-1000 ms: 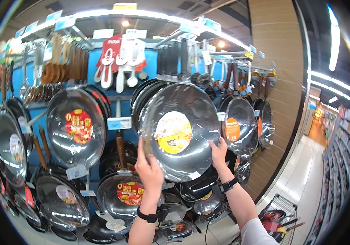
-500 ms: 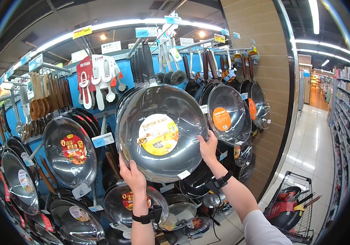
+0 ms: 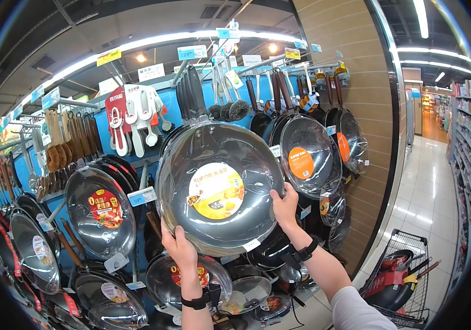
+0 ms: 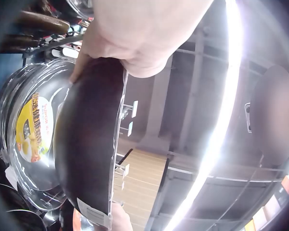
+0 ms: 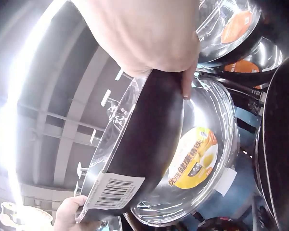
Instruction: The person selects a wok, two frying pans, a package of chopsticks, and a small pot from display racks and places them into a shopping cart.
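Note:
A wide dark wok (image 3: 189,165), wrapped in clear film with a round white-and-yellow label, is held up in the middle of the head view, its inside facing me. My left hand (image 3: 180,248) grips its lower left rim, thumb in front. On the right side of the rim, my right hand (image 3: 285,209) holds it with the thumb on the front. The wok's dark underside (image 4: 89,134) fills the middle of the left wrist view. A white barcode sticker (image 5: 116,192) on its side shows in the right wrist view. Similar wrapped woks (image 5: 197,159) hang right behind it.
Wrapped pans (image 3: 100,212) hang on both sides, with more below. Spatulas and ladles (image 3: 136,118) hang above on hooks, with price tags (image 3: 142,196) sticking out. A shopping cart (image 3: 398,275) holding pans stands at the lower right, beside a tiled aisle (image 3: 425,203).
The head view has turned right, bringing more of the cart and aisle into sight. The wok and both hands sit further left in it. Both hands keep their grip on the rim.

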### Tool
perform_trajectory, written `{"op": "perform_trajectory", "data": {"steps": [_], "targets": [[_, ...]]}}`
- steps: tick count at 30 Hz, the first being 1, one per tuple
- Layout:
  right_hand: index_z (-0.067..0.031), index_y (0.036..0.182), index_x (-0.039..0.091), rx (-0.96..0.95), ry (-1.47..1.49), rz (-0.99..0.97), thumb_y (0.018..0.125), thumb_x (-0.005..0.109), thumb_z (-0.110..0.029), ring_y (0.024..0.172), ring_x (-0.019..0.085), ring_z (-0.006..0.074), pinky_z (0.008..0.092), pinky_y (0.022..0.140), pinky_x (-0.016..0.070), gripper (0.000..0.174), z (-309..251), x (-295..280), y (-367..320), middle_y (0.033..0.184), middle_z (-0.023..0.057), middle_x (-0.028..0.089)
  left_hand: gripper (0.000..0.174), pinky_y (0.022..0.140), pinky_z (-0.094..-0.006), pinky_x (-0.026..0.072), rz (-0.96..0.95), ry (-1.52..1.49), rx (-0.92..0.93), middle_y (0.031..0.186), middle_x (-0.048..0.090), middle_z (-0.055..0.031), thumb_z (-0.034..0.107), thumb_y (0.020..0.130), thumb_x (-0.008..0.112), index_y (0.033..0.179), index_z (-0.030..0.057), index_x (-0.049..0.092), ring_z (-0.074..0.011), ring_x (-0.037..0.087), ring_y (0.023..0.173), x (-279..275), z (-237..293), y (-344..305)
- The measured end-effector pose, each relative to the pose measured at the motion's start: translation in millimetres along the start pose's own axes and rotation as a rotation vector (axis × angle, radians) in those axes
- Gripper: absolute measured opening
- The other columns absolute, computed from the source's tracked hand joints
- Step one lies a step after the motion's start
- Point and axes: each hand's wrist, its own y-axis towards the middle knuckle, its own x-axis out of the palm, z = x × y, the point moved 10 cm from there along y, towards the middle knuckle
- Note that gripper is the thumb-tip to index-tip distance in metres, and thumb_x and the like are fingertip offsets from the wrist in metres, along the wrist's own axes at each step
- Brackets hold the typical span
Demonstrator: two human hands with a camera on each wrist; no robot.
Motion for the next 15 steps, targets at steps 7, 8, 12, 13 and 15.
{"op": "perform_trajectory", "data": {"steps": [7, 8, 12, 13, 15], "targets": [[0.0085, 0.113, 0.060, 0.026, -0.004, -0.009, 0.084, 0.062, 0.009, 0.092, 0.066, 0.0155, 0.0279, 0.082, 0.0510, 0.029, -8.9, -4.3, 1.6, 0.102, 0.0124, 0.069, 0.049, 0.102, -0.0315, 0.0411, 0.003, -0.030, -0.019, 0.126, 0.064, -0.0168, -0.004, 0.088, 0.042, 0.137, -0.0083, 0.049, -0.0224, 0.060, 0.113, 0.5, -9.9, 0.6], [0.0086, 0.113, 0.059, 0.038, 0.008, -0.007, 0.084, 0.062, 0.010, 0.093, 0.066, 0.0155, 0.0279, 0.082, 0.0510, 0.030, -8.2, -4.4, 2.3, 0.101, 0.0123, 0.068, 0.049, 0.102, -0.0314, 0.0411, 0.003, -0.040, -0.019, 0.125, 0.064, -0.0167, -0.004, 0.088, 0.042, 0.137, -0.0082, 0.049, -0.0221, 0.060, 0.113, 1.2, -10.5, 1.1], [0.0071, 0.107, 0.062, -0.020, 0.014, 0.064, 0.083, 0.065, 0.006, 0.086, 0.069, 0.0195, 0.0316, 0.079, 0.0525, 0.024, -7.9, -7.9, 4.9, 0.094, 0.0157, 0.072, 0.049, 0.102, -0.0315, 0.0412, 0.006, -0.047, -0.031, 0.125, 0.064, -0.0164, -0.005, 0.088, 0.042, 0.136, -0.0085, 0.049, -0.0220, 0.060, 0.113, 4.0, -13.8, 3.2], [0.0071, 0.107, 0.062, -0.034, 0.000, 0.063, 0.083, 0.064, 0.006, 0.085, 0.069, 0.0193, 0.0319, 0.078, 0.0526, 0.024, -9.0, -8.1, 4.1, 0.093, 0.0156, 0.072, 0.049, 0.102, -0.0314, 0.0411, 0.010, -0.061, -0.030, 0.125, 0.064, -0.0161, -0.005, 0.088, 0.042, 0.136, -0.0084, 0.049, -0.0220, 0.060, 0.113, 3.2, -14.7, 3.1], [0.0070, 0.107, 0.062, -0.046, -0.017, 0.063, 0.083, 0.064, 0.006, 0.084, 0.069, 0.0191, 0.0322, 0.077, 0.0528, 0.025, -9.5, -6.8, 3.1, 0.092, 0.0154, 0.072, 0.049, 0.102, -0.0314, 0.0411, 0.012, -0.076, -0.031, 0.125, 0.064, -0.0158, -0.005, 0.088, 0.043, 0.136, -0.0084, 0.049, -0.0219, 0.060, 0.113, 2.3, -17.0, 4.0]]}}
